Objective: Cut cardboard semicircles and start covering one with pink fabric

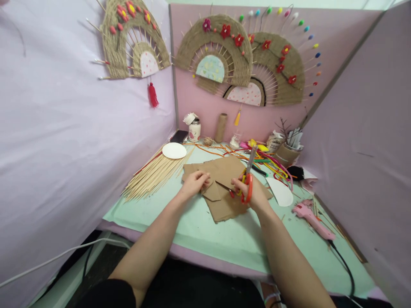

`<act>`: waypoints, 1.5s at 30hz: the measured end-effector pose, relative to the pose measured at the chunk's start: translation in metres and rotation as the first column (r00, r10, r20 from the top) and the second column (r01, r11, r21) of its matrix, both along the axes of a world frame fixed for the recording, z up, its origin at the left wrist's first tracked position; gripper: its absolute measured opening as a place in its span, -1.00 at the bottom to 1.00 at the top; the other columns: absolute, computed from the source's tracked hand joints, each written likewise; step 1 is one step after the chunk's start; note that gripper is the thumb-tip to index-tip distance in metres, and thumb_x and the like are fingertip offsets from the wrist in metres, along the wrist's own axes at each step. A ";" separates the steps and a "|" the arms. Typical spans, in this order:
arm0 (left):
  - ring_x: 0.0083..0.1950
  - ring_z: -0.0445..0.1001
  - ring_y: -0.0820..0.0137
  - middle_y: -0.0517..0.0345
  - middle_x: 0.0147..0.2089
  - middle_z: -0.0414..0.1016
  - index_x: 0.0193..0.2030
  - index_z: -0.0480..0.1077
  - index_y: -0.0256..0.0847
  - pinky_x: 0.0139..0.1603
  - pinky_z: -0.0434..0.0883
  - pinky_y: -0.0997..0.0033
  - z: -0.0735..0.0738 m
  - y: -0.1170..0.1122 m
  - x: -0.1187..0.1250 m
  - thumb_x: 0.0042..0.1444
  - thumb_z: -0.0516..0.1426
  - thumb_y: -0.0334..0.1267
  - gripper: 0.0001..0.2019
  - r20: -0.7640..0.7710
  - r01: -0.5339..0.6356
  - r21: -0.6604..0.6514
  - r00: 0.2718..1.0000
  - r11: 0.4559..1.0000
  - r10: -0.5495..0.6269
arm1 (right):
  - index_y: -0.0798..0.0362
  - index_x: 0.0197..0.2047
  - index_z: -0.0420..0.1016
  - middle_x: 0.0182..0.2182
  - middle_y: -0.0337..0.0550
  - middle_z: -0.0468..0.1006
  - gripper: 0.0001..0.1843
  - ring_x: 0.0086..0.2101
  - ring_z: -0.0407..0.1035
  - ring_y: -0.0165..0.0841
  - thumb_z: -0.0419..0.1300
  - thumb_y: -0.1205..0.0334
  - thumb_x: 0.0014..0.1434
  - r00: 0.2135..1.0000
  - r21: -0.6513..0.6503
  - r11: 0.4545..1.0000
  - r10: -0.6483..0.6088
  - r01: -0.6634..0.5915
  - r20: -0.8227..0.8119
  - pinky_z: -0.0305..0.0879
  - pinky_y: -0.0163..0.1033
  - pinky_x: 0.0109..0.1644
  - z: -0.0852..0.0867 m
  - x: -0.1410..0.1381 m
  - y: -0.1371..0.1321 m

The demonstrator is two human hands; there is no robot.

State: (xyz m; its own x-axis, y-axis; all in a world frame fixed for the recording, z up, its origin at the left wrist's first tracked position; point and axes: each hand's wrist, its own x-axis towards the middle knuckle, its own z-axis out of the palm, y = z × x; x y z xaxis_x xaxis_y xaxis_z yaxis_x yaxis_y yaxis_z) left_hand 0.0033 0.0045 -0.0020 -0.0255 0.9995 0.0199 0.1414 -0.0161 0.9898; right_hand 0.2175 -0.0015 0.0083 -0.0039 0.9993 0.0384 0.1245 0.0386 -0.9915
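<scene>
My left hand (195,183) pinches a small piece of brown cardboard (212,192), fingers closed on its edge. My right hand (249,191) grips red-handled scissors (248,188), fingers through the loops, the dark blades pointing left at the cardboard piece. Both hands hover over larger brown cardboard sheets (224,205) lying on the pale green table mat (224,239).
A bundle of bamboo skewers (154,175) and a white half-round paper (174,150) lie to the left. Another white paper shape (281,191) and a pink glue gun (313,219) with cord lie right. Coloured pipe cleaners (272,164), jars and a cup (287,153) stand behind. Woven fans (215,51) hang on the partition walls.
</scene>
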 end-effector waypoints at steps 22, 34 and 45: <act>-0.03 0.52 0.30 -0.05 0.05 0.43 0.09 0.29 -0.16 -0.01 0.45 0.25 -0.011 0.018 -0.023 -0.07 0.18 -0.47 -0.48 0.300 -0.403 0.074 0.881 0.912 0.365 | 0.00 -0.29 0.25 -0.34 -0.17 0.48 -0.71 -0.32 0.39 -0.28 0.25 0.03 0.07 0.701 -0.019 0.988 0.124 -0.156 0.702 0.14 -0.28 -0.34 -0.016 -0.035 -0.013; 0.14 0.48 0.37 -0.02 0.11 0.52 0.20 0.26 -0.06 0.13 0.40 0.36 0.005 0.019 -0.036 0.06 0.18 -0.41 -0.47 0.690 -0.657 0.172 0.612 0.734 0.387 | 0.00 -0.32 0.29 -0.33 -0.13 0.55 -0.66 -0.33 0.42 -0.25 0.25 -0.06 0.02 0.910 0.104 0.993 -0.094 0.056 0.404 0.26 -0.20 -0.27 -0.006 -0.021 -0.009; 0.01 0.53 0.41 0.06 -0.02 0.54 0.10 0.31 -0.11 0.02 0.42 0.44 0.003 0.005 -0.005 -0.07 0.28 -0.35 -0.47 0.749 -0.463 0.145 0.629 0.874 0.209 | 0.00 -0.31 0.23 -0.48 -0.32 0.43 -0.50 -0.56 0.32 -0.43 0.40 -0.07 -0.13 0.996 -0.011 0.998 0.067 -0.068 -0.062 0.25 -0.29 -0.47 -0.011 -0.035 -0.015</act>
